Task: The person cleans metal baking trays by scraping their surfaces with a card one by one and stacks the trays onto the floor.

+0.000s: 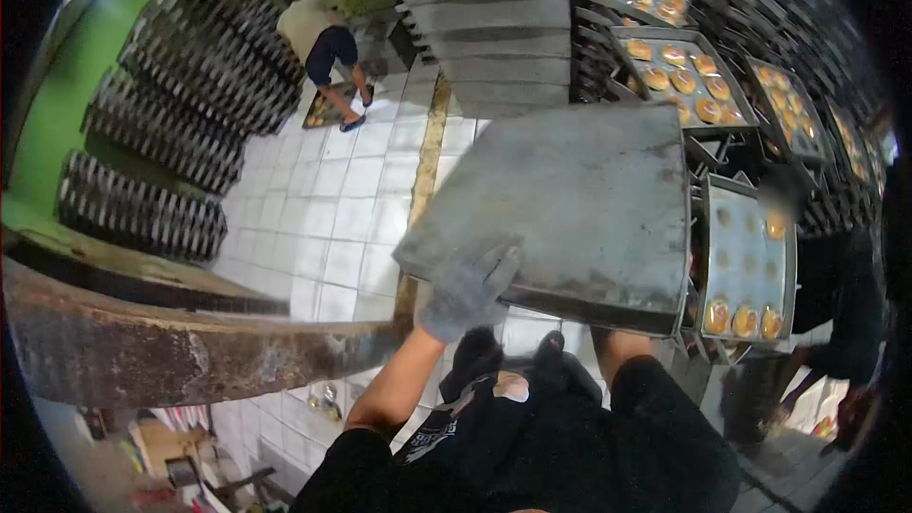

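Note:
A large grey metal baking tray [570, 199], its broad flat side facing up, is in front of my body. My left hand [470, 287], in a grey glove, lies over its near left edge with the fingers on the flat side, gripping the rim. My right forearm [620, 346] reaches under the near right part of the tray, which hides that hand and its fingers. Just right of the tray, a baking tray with buns [750, 256] holds a few buns at its near end, one at its far end, and round marks between.
More bun trays [682, 76] stand at the upper right. Stacked trays [480, 28] rise ahead, and more stacks [190, 47] line the green wall. A person [328, 47] bends over a floor tray. A worn curved beam [209, 351] crosses the left; another person [836, 294] is at right.

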{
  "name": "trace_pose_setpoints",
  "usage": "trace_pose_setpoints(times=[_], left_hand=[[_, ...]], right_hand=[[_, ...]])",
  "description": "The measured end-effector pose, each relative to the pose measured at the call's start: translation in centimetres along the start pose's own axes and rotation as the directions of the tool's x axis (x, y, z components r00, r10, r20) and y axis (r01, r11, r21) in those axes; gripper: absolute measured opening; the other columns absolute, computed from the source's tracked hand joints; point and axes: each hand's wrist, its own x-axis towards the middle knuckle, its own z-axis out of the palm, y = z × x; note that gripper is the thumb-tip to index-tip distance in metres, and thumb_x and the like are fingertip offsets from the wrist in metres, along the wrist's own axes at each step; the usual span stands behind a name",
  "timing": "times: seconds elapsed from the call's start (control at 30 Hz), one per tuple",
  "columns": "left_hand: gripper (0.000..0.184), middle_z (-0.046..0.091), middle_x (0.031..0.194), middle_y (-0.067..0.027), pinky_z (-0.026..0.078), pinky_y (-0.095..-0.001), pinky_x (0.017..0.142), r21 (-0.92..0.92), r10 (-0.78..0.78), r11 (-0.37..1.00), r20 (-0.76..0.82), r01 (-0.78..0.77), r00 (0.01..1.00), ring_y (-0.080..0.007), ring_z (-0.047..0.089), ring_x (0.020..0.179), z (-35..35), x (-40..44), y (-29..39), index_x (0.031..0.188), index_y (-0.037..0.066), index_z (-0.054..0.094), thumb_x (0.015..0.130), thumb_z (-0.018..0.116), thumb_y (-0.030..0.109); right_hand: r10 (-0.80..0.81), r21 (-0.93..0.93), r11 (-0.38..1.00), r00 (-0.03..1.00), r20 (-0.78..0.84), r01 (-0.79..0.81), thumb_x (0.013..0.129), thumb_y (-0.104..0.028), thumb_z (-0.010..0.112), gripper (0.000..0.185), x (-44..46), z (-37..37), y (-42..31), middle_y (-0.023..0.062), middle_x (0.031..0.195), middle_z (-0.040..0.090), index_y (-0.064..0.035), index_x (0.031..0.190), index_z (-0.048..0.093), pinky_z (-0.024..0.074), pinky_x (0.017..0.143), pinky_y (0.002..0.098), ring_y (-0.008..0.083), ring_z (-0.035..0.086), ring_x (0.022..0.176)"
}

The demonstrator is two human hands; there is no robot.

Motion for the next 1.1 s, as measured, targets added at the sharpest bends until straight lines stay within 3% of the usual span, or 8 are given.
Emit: trace_pose_setpoints(times=[0.1,0.2,0.4,0.47,0.57,0.63,0.8,1.1], left_hand=[[0.065,0.067,0.131,-0.0180,0.054,-0.0476,0.100,-0.207,-0.212,0.956,0.008,0.209,0.977,-0.0386,0.067,0.115,2.0,-1.0,-3.1,0.133,0.003,0.058,0.076,0.076,0.029],[0.062,0.062,0.136,-0.0241,0.050,-0.0453,0.105,-0.412,-0.763,0.514,0.180,0.752,0.620,-0.0396,0.061,0.127,7.3,-5.2,-9.3,0.142,0.002,0.053,0.082,0.065,0.009],[0.075,0.060,0.142,-0.0154,0.045,-0.0362,0.110,-0.722,-0.914,-0.037,0.305,0.691,0.269,-0.0266,0.060,0.128,25.2,-20.0,-25.2,0.155,0.000,0.041,0.082,0.057,-0.004],[0.081,0.055,0.141,-0.0110,0.047,-0.0352,0.101,-0.587,-0.863,-0.407,0.499,0.700,-0.083,-0.0212,0.056,0.120,30.7,-24.0,-29.8,0.156,0.004,0.039,0.078,0.057,-0.004],[0.079,0.060,0.126,-0.0073,0.048,-0.0349,0.091,-0.705,-0.961,-0.253,0.260,0.662,-0.090,-0.0182,0.056,0.105,45.0,-34.9,-37.8,0.153,0.005,0.042,0.075,0.059,-0.001],[0.069,0.061,0.113,-0.0047,0.047,-0.0355,0.090,-0.704,-0.823,-0.566,0.454,0.429,-0.341,-0.0185,0.055,0.100,51.6,-38.2,-43.1,0.142,0.007,0.053,0.074,0.062,0.003],[0.044,0.060,0.106,-0.0055,0.054,-0.0373,0.086,-0.717,-0.722,-0.677,0.605,0.165,-0.336,-0.0233,0.060,0.099,68.2,-51.2,-52.8,0.120,0.009,0.064,0.076,0.062,0.005],[0.028,0.057,0.098,-0.0070,0.056,-0.0408,0.084,-0.674,-0.698,-0.701,0.582,0.234,-0.417,-0.0269,0.062,0.096,80.9,-61.0,-57.7,0.111,0.006,0.061,0.083,0.062,0.010]], right_hand=[[0.077,-0.060,0.995,0.997,0.006,-0.077,0.094,-0.007,0.065,0.036,2.4,1.9,4.6,0.0142,0.110,0.071,0.0071,0.127,0.062,0.0508,0.096,0.0375,0.0235,0.063,0.109],[0.056,-0.122,0.991,0.998,-0.033,-0.059,0.096,-0.012,0.069,0.038,1.3,4.4,12.5,0.0130,0.116,0.070,0.0062,0.128,0.062,0.0485,0.100,0.0368,0.0228,0.062,0.111],[0.468,0.034,0.874,0.822,-0.325,-0.485,0.092,-0.024,0.080,0.064,-6.9,5.8,24.7,0.0124,0.138,0.060,0.0060,0.141,0.051,0.0459,0.105,0.0355,0.0215,0.059,0.119],[0.545,0.221,0.837,0.723,-0.425,-0.501,0.095,-0.018,0.075,0.052,-9.3,3.3,32.7,0.0105,0.131,0.063,0.0052,0.137,0.054,0.0475,0.103,0.0383,0.0221,0.061,0.117],[0.523,0.218,0.849,0.703,-0.481,-0.482,0.097,-0.012,0.072,0.041,-10.9,4.0,39.7,0.0091,0.125,0.065,0.0056,0.132,0.057,0.0491,0.100,0.0410,0.0226,0.062,0.114],[0.528,0.183,0.843,0.711,-0.465,-0.506,0.099,-0.010,0.069,0.036,-12.3,4.5,44.5,0.0085,0.123,0.064,0.0033,0.131,0.058,0.0499,0.098,0.0424,0.0231,0.062,0.112],[0.690,0.216,0.702,0.571,-0.445,-0.679,0.101,-0.010,0.067,0.023,-17.3,4.1,53.7,0.0073,0.111,0.066,-0.0031,0.122,0.061,0.0520,0.093,0.0394,0.0211,0.064,0.103],[0.769,0.215,0.551,0.391,-0.507,-0.806,0.098,-0.013,0.071,0.016,-17.0,9.6,57.6,0.0035,0.100,0.063,-0.0055,0.108,0.061,0.0502,0.080,0.0350,0.0177,0.061,0.090]])
